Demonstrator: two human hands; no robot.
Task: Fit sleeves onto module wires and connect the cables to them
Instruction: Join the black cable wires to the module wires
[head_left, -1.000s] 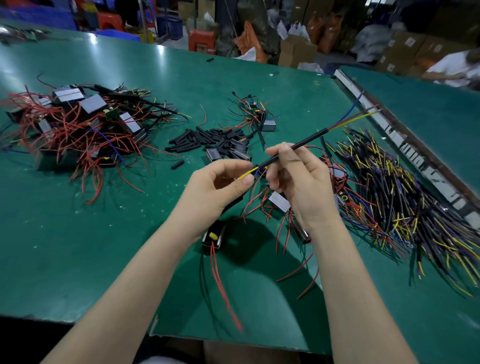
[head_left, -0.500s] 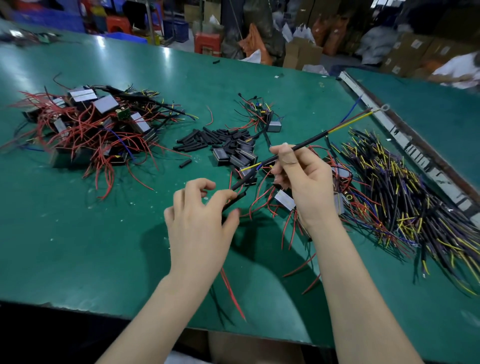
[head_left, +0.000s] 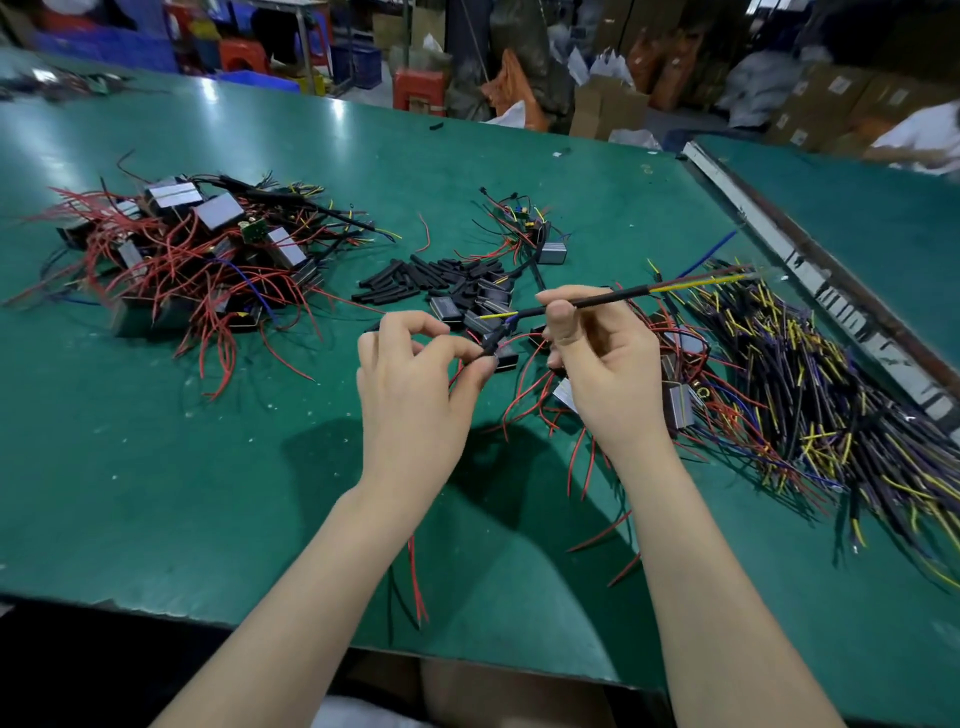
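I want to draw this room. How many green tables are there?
2: the near table fills most of the view, and a second table is at the right. Others may be hidden.

Light comes from above, with white glare on the desk (head_left: 332, 111) far beyond the grip. Soft shadows lie just below the grip; the edges bend and blur.

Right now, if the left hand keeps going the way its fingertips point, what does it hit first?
Probably the small black module just beyond the left hand, which pinches a dark wire end; depth is unclear, so it might pass above.
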